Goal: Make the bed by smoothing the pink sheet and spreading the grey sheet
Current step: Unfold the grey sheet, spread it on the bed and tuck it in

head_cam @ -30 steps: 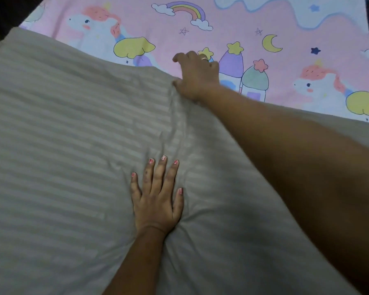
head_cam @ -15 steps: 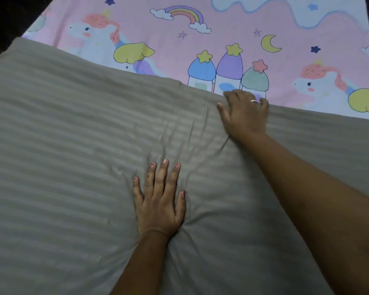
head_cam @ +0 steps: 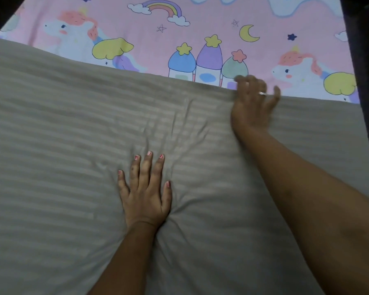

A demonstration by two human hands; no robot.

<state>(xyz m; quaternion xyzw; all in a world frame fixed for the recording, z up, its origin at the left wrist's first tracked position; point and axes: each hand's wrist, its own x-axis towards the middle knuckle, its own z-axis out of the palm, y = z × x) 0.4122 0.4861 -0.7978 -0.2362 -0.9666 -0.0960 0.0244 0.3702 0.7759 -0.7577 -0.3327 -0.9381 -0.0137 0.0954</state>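
Covering most of the picture, the grey sheet (head_cam: 62,135) lies spread over the bed from the bottom edge up past the middle. It has soft stripes that run from side to side. Its top edge slants from the upper left down to the right side. Above that edge the pink sheet (head_cam: 211,24) shows across the top of the picture, and the grey sheet lies over its lower part.

The left hand (head_cam: 146,199) rests flat on the grey sheet, just below the middle of the picture. Its fingers (head_cam: 148,167) are straight and a little spread, palm down, and it holds nothing. The cloth dips under it, and wrinkles (head_cam: 175,128) fan out from it up toward the other hand.

The right hand (head_cam: 251,103) is at the top edge of the grey sheet, right of the middle. Its fingers are bent and blurry, and they reach over the edge onto the pink sheet. I cannot tell if they pinch the edge or just touch it. One finger wears a ring (head_cam: 262,93).

The pink sheet has a rainbow (head_cam: 164,8) with clouds, a yellow moon (head_cam: 248,34), three little towers (head_cam: 207,62) with stars on top, and unicorns at the left and right. A dark strip (head_cam: 366,50) runs down the right side of the picture.
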